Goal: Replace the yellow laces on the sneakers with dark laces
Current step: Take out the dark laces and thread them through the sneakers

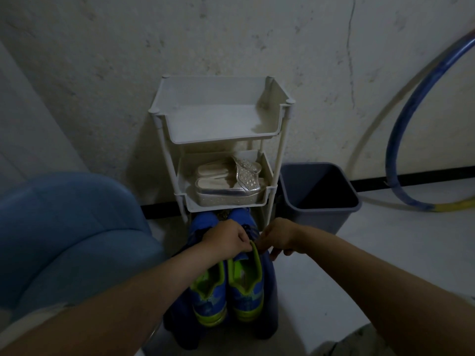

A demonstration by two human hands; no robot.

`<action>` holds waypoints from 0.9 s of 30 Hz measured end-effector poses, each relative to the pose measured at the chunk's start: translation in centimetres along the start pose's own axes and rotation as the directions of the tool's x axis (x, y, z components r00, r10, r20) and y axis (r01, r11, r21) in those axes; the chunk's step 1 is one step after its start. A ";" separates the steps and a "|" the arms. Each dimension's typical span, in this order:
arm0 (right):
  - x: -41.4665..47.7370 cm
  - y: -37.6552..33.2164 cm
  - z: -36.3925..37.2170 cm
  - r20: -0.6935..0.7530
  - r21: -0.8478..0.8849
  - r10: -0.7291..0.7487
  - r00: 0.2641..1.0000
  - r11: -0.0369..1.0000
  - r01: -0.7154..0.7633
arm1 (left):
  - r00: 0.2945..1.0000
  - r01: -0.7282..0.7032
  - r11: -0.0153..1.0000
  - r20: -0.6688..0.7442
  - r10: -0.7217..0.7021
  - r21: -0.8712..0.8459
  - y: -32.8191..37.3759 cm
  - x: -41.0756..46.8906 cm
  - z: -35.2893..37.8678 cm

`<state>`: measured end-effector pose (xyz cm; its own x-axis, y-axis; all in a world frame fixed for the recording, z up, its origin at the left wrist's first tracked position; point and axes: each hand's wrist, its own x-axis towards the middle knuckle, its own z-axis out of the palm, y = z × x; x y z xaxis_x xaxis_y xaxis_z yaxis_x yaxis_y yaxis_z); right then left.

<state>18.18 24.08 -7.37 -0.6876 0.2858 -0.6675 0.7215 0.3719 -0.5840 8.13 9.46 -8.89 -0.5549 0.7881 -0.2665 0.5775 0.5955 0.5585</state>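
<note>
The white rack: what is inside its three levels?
The white rack: top tray shows nothing; the middle one holds pale sandals. The bottom level is hidden behind the middle tray, the blue sneakers and both hands.

pale floor (359, 253) bears white rack (218, 129), grey bin (318, 196), blue sneakers (226, 294).

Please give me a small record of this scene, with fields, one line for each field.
place: floor beside a cracked wall
sneakers: blue pair with lime-green lining, side by side, heels toward the camera
left hand: on the sneakers' lacing area, fingers curled
right hand: next to the left one, fingers pinched; what they hold is too dark to tell
laces: dark lacing shows between the hands
rack: white, top tier bare, middle tier holds silver sandals
bin: grey, right of the rack
hoop: blue and yellow, against the wall
</note>
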 end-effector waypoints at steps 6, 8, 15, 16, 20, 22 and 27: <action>0.0 -0.6 -0.3 -0.177 0.220 0.059 0.982 0.975 -0.019 | 0.984 0.013 1.000 0.178 -0.017 0.023 0.2 0.6 -2.6; -0.6 -1.1 -0.7 -0.251 0.340 0.043 0.967 0.939 0.046 | 0.983 0.004 0.999 0.182 -0.010 0.034 0.2 0.5 -3.5; -2.0 -3.6 -1.6 -0.418 0.518 -0.170 0.892 0.762 0.388 | 0.995 -0.059 0.984 0.066 0.071 -0.171 1.1 0.8 -3.6; -2.2 -3.9 -1.7 -0.429 0.527 -0.211 0.878 0.731 0.433 | 0.995 -0.055 0.976 0.067 0.071 -0.213 1.5 0.9 -3.4; -2.4 -4.5 -2.0 -0.483 0.532 -0.285 0.828 0.655 0.536 | 0.997 -0.029 0.959 0.059 0.048 -0.281 2.7 1.2 -3.4; -2.2 -4.5 -2.1 -0.475 0.540 -0.279 0.834 0.656 0.527 | 1.000 -0.024 0.944 -0.006 0.023 -0.328 3.0 1.4 -4.0; -1.5 -3.5 -1.9 -0.150 0.254 -0.244 0.958 0.927 0.276 | 0.962 -0.104 0.758 -0.258 -0.087 -0.644 3.5 1.7 -6.2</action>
<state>16.51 24.05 -3.44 -0.8471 0.3152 -0.4278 0.4999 0.1996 -0.8428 5.53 11.91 -2.48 -0.7387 0.6662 -0.1027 0.1099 0.2694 0.9567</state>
